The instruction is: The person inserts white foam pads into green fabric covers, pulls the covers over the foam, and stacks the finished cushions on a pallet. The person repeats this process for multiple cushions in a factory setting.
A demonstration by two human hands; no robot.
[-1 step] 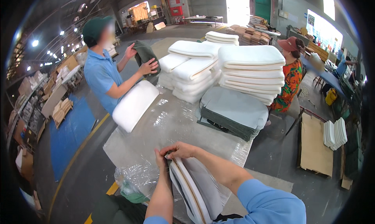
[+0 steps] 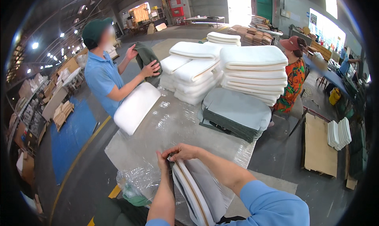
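Observation:
Close to my body, a padded cushion stands on edge, with white foam on both sides of a thin brown board layer. A grey fabric cover wraps its right side, and dark fabric shows along its left. At the cushion's far end, my left hand and my right hand come together, both closed on the cover's corner. My left fingers are partly hidden behind the right. Across the table, a co-worker in a blue shirt holds a dark green fabric cover in both hands, with a white foam pad before them.
The plastic-covered table bears stacks of white foam pads and a pile of grey-green covers. A second person sits beyond the right stack. Crumpled plastic hangs at the near left edge. Cardboard lies on the floor to the right.

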